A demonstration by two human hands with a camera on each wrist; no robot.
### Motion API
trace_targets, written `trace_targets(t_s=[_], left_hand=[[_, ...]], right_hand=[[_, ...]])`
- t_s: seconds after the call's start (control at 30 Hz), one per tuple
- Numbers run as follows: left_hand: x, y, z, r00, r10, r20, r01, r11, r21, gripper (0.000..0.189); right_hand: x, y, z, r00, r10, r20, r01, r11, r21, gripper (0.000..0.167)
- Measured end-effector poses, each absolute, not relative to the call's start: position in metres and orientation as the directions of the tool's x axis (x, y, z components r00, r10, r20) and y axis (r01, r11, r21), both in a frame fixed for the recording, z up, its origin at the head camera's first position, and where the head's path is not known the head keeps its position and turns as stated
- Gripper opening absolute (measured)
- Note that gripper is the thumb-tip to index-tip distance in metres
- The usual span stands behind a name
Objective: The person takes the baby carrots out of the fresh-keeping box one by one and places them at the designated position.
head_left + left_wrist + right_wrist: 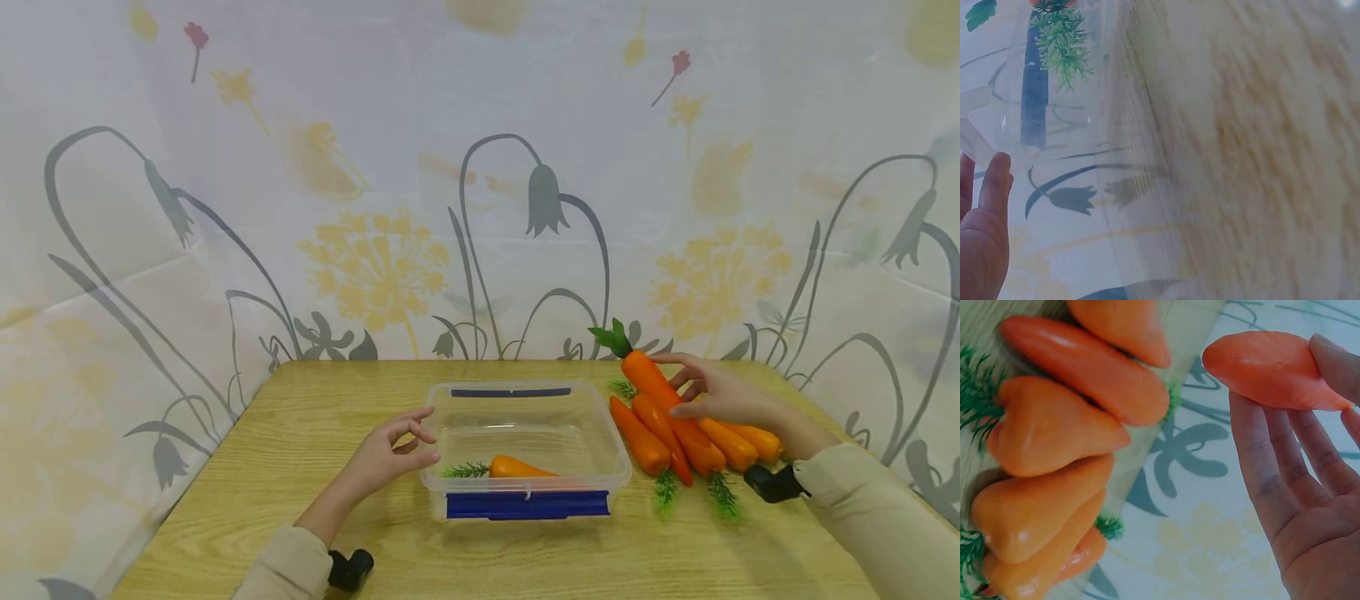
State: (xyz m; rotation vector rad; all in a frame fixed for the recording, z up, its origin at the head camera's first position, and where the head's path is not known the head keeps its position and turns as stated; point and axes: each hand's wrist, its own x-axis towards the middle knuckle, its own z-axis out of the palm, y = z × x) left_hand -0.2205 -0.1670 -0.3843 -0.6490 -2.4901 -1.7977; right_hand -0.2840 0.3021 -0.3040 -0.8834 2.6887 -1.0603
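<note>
My right hand (723, 396) holds an orange toy carrot (651, 379) with a leafy green top, pinched between thumb and fingers. The carrot slants above a heap of several other toy carrots (637, 437); in the right wrist view its blunt end (1260, 369) shows against the thumb and fingers. At the left side of a clear plastic box (525, 504) with blue clips is my left hand (393, 446), its fingers loosely bent and fingertips right at the rim. One carrot (517, 467) with feathery greens lies inside the box, partly behind its front wall.
The box and the carrots are on a wood-grain table (337, 508). Behind the table's far edge hangs a pale flower-print cloth (510, 275), which also runs along both sides. The heaped carrots lie just right of the box.
</note>
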Motion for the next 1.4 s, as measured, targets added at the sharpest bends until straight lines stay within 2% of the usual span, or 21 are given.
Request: trace_targets(t_s=[0.13,0.27,0.4,0.6,1.07,1.4], left_hand=[[-0.22,-0.167,-0.384,-0.916,0.322,0.24,0.329,0.258,0.908,0.02],[-0.22,-0.167,-0.384,-0.918,0.317,0.237,0.323,0.253,0.912,0.021],[-0.221,-0.167,-0.385,-0.919,0.319,0.232,0.317,0.247,0.916,0.022],[-0.221,-0.168,-0.385,-0.923,0.314,0.224,0.306,0.243,0.921,0.018],[-0.222,-0.167,-0.386,-0.918,0.318,0.238,0.326,0.262,0.908,0.021],[-0.221,-0.167,-0.385,-0.92,0.314,0.235,0.322,0.259,0.911,0.019]], right_hand=[[-0.28,0.315,-0.307,-0.841,-0.526,0.127,-0.489,0.638,-0.595,0.072],[-0.277,0.327,-0.307,-0.848,-0.496,0.184,-0.52,0.714,-0.468,0.071],[-0.277,0.338,-0.311,-0.837,-0.483,0.258,-0.548,0.737,-0.396,0.067],[-0.278,0.354,-0.322,-0.808,-0.478,0.344,-0.589,0.668,-0.456,0.06],[-0.279,0.398,-0.339,-0.917,-0.304,0.256,-0.393,0.799,-0.456,0.053],[-0.283,0.435,-0.361,-0.938,-0.23,0.258,-0.328,0.828,-0.455,0.048]])
